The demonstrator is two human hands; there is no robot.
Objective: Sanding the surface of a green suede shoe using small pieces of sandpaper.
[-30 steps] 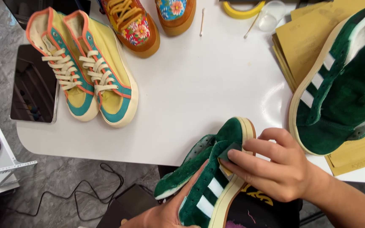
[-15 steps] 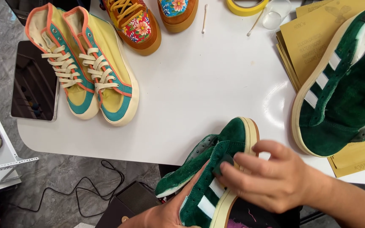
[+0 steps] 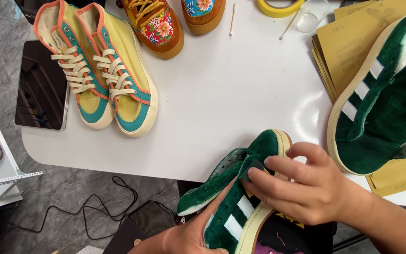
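Left hand: your left hand point(image 3: 184, 237) cups the green suede sneaker with white stripes point(image 3: 240, 197) from below, fingers closed on it, at the table's near edge.
Right hand: your right hand point(image 3: 306, 186) presses a small dark pad point(image 3: 252, 170) onto the upper, fingers curled.
Change: your right hand sits slightly higher on the shoe than before.
Count: two green sneakers, second point(image 3: 386, 94) on tan sandpaper sheets point(image 3: 348, 42); two yellow-teal high-tops point(image 3: 104, 70); two floral orange shoes point(image 3: 158, 23).

Laced high-top pair point(image 3: 104, 80) on table point(image 3: 222, 108), left; tablet point(image 3: 41, 87) beside it; second sneaker point(image 3: 386, 103) right, on paper sheets point(image 3: 344, 42).
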